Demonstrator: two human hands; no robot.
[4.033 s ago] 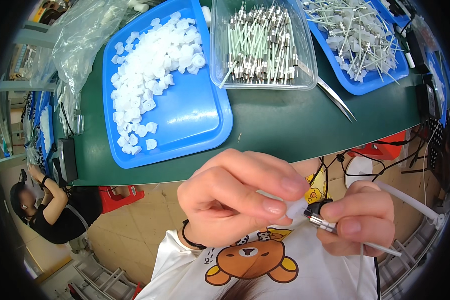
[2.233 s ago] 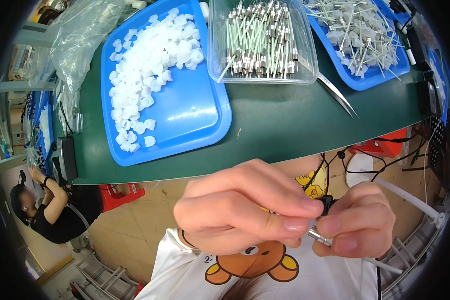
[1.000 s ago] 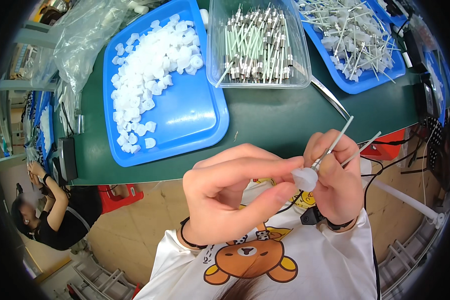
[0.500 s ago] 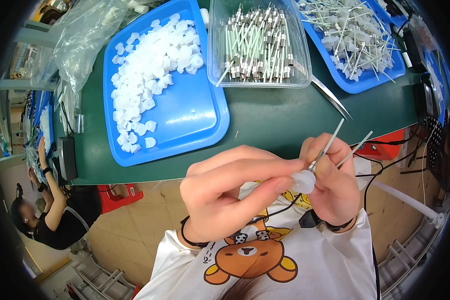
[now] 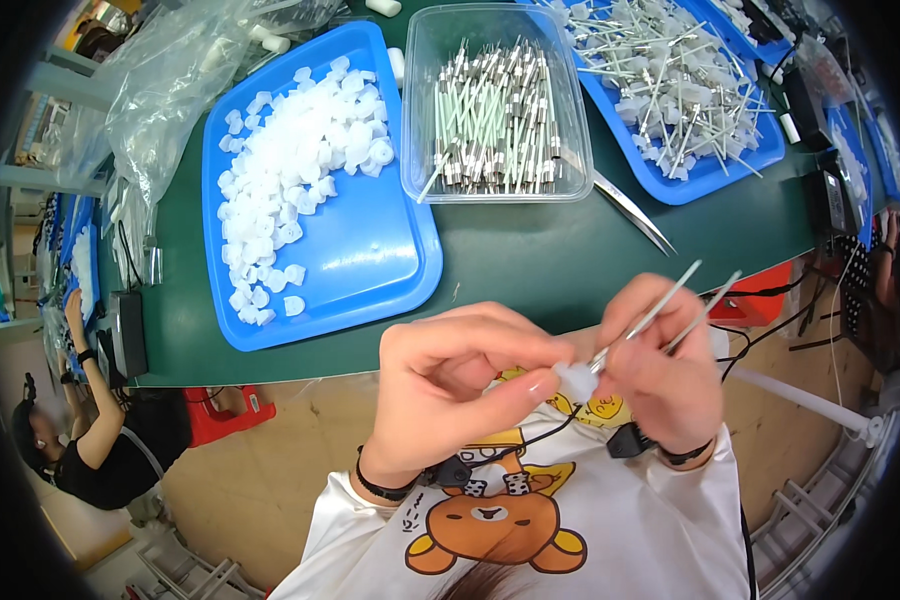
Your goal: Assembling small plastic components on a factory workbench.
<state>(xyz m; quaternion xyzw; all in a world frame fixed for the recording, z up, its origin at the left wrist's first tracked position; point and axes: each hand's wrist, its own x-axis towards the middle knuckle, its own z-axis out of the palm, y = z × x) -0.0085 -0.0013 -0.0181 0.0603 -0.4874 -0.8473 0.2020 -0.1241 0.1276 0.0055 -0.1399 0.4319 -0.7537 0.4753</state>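
Between the thumb and fingers of my left hand (image 5: 450,375) is a translucent white plastic cap (image 5: 575,382). My right hand (image 5: 670,385) is closed on a thin pale-green rod (image 5: 665,298), whose metal lower end meets the cap; how deep it sits inside cannot be made out. A second pale-green rod (image 5: 708,308) sticks out of the same hand, its lower part hidden by the fingers. Both hands are above my lap, just off the near edge of the green table (image 5: 530,285).
A blue tray (image 5: 370,275) holds many white caps (image 5: 300,150). Beside it, a clear container (image 5: 505,197) is full of metal-ended rods. Curved tweezers (image 5: 635,215) lie near another blue tray (image 5: 705,188) of capped rods. A plastic bag (image 5: 160,130) and another person (image 5: 95,470) are at left.
Both hands have shifted slightly left, with the cap and the rod. The cap has turned, and the left fingertips cover it differently. The table's contents appear shifted as the view moved.
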